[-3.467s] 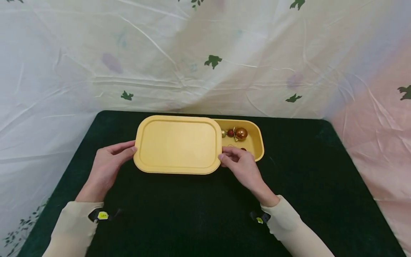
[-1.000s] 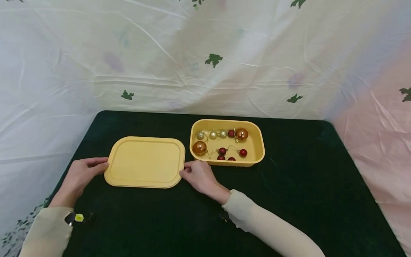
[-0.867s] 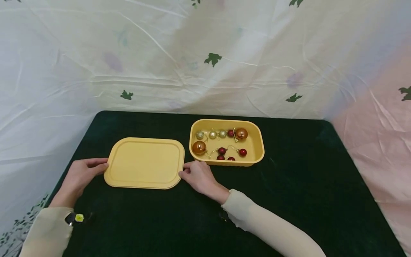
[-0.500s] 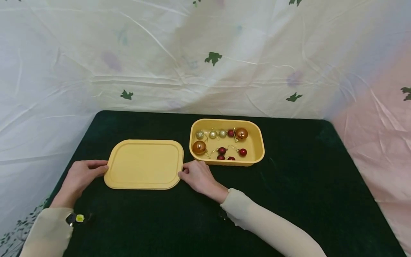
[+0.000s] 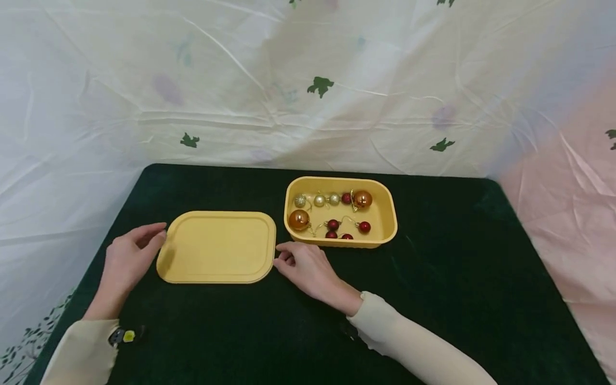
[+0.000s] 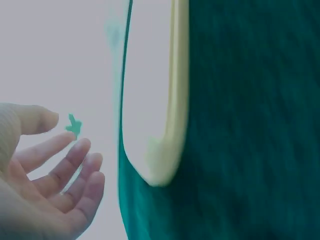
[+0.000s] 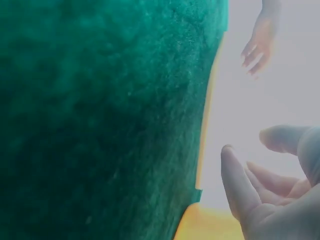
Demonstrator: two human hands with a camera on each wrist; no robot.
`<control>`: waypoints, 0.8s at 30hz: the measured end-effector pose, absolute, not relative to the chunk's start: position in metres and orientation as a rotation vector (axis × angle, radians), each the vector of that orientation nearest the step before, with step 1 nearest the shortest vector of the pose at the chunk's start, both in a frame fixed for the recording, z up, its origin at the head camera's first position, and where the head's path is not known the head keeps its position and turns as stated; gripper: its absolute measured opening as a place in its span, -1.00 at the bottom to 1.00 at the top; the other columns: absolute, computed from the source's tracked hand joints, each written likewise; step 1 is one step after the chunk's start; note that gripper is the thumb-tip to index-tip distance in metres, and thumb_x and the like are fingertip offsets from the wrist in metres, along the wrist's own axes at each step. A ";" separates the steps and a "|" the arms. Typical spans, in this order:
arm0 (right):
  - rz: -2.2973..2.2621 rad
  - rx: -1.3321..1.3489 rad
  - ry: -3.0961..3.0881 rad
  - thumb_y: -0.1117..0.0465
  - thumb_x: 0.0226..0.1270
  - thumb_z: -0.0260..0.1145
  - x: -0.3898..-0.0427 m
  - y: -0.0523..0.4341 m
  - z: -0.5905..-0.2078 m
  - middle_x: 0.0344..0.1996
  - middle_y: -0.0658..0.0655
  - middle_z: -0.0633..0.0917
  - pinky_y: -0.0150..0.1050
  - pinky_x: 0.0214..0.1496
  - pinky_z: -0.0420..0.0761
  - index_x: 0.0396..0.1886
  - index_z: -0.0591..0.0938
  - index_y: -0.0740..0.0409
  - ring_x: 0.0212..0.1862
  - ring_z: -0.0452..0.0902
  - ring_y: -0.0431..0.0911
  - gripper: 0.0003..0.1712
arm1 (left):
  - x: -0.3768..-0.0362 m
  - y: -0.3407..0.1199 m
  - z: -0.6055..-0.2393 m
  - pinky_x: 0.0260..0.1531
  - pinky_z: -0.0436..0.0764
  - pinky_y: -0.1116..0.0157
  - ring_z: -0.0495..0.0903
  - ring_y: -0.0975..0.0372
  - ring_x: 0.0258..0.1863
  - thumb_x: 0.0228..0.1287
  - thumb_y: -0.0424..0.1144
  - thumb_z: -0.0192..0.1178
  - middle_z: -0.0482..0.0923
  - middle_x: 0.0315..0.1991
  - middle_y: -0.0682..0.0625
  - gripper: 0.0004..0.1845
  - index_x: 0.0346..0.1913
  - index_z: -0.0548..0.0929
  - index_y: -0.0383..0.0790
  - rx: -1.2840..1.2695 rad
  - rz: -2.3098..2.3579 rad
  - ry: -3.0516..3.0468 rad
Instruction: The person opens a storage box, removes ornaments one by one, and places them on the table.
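Observation:
A yellow lid (image 5: 216, 246) lies flat on the dark green table, left of centre. My left hand (image 5: 155, 235) hovers just off the lid's left edge with relaxed, spread fingers and holds nothing; the left wrist view shows its open palm (image 6: 60, 150) beside the lid's rim (image 6: 170, 125). My right hand (image 5: 287, 256) rests on the table by the lid's right edge, fingers loose and empty, as seen in the right wrist view (image 7: 250, 150). Behind it stands the open yellow box (image 5: 387, 214) with several copper, gold and red baubles (image 5: 332, 214) inside.
The dark green table (image 5: 457, 278) ends at white sheeting with green leaf prints on the back and both sides. The right wrist view shows a corner of the yellow box (image 7: 210, 225) close to that hand.
The lid was slid off the box to the left and laid on the table. In the last half second both hands let go of its edges and drew slightly away.

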State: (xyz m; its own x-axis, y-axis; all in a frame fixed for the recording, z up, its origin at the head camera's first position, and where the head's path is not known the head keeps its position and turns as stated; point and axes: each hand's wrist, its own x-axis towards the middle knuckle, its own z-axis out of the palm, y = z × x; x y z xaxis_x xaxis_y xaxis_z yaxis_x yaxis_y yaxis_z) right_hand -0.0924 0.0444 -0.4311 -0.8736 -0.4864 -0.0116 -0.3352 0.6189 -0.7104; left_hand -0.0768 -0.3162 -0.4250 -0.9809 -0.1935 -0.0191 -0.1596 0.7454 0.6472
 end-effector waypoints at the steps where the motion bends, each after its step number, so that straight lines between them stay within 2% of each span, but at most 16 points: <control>1: -1.107 -0.688 2.651 0.10 0.48 0.38 -0.091 0.046 -0.430 -0.19 -0.02 0.74 -0.38 -0.23 0.63 0.21 0.68 0.17 -0.28 0.60 -0.32 -0.59 | -0.077 -0.309 -0.422 -0.13 0.61 0.06 0.55 -0.19 0.06 0.62 -0.02 0.03 0.56 0.21 -0.41 -0.48 0.36 0.56 -0.35 0.259 -1.053 -2.864; 3: -1.124 -0.714 2.663 0.08 0.49 0.36 -0.086 0.051 -0.427 -0.13 -0.01 0.73 -0.35 -0.14 0.65 0.22 0.68 0.14 -0.19 0.63 -0.29 -0.59 | -0.078 -0.296 -0.417 -0.12 0.57 0.10 0.56 -0.16 0.06 0.61 -0.03 0.05 0.57 0.21 -0.36 -0.50 0.35 0.57 -0.33 0.189 -1.038 -2.824; 8: -1.159 -0.779 2.653 0.06 0.51 0.34 -0.075 0.064 -0.421 0.02 -0.02 0.71 -0.27 0.04 0.66 0.29 0.63 0.06 0.00 0.66 -0.19 -0.57 | -0.080 -0.264 -0.407 0.09 0.53 -0.18 0.50 -0.15 0.16 0.60 -0.08 0.08 0.54 0.25 -0.28 -0.54 0.35 0.58 -0.29 0.016 -1.056 -2.736; 13: -1.203 -0.845 2.664 0.04 0.53 0.32 -0.071 0.074 -0.416 0.18 0.02 0.69 -0.22 0.15 0.65 0.33 0.60 0.05 0.13 0.65 -0.16 -0.54 | -0.084 -0.235 -0.402 0.17 0.47 -0.23 0.50 -0.14 0.21 0.57 -0.11 0.13 0.53 0.27 -0.24 -0.57 0.34 0.61 -0.24 -0.113 -1.063 -2.670; 20: -1.249 -0.897 2.799 0.10 0.51 0.35 -0.075 0.091 -0.410 0.15 0.04 0.71 -0.13 0.09 0.69 0.27 0.64 0.07 0.08 0.68 -0.09 -0.60 | -0.099 -0.202 -0.406 0.31 0.36 -0.26 0.41 -0.13 0.36 0.54 -0.08 0.16 0.43 0.40 -0.20 -0.52 0.37 0.57 -0.25 -0.337 -1.061 -2.668; 24: -1.286 -0.911 2.861 0.11 0.50 0.36 -0.083 0.100 -0.409 0.11 0.06 0.73 -0.12 0.07 0.70 0.24 0.64 0.11 0.04 0.69 -0.11 -0.60 | -0.108 -0.186 -0.408 0.43 0.22 -0.26 0.22 -0.13 0.51 0.52 0.01 0.16 0.29 0.53 -0.18 -0.41 0.45 0.50 -0.24 -0.452 -0.955 -2.733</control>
State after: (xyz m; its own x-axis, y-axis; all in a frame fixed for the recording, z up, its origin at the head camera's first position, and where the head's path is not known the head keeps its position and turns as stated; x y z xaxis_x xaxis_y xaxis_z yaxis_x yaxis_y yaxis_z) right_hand -0.0833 0.1004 -0.4085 -0.8373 -0.4378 0.3276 -0.5356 0.5364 -0.6522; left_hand -0.1078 -0.1861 -0.4079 -0.9305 0.2163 0.2955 0.3532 0.7430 0.5685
